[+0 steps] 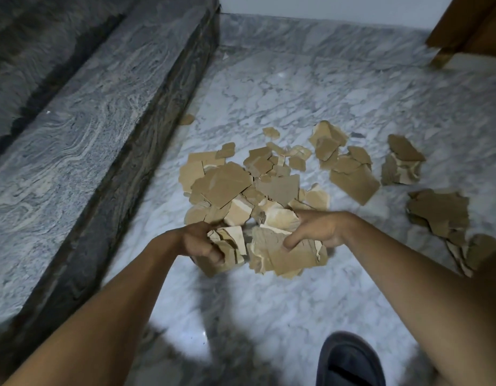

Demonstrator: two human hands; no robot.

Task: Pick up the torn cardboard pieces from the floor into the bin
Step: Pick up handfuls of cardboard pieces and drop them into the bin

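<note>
both the left hand point(198, 240) and right hand point(315, 228) grip bunches of torn cardboard pieces point(286, 254) above the floor point(269, 302).

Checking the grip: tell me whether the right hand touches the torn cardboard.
Touching. The head view shows the right hand gripping a bunch of torn cardboard pieces, thumb pressed on top.

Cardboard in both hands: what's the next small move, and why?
The left hand grips one clump and the right hand a larger clump. Both look full, and a pile lies on the floor. So probably lift both clear and look for the bin, which isn't in view.
</note>
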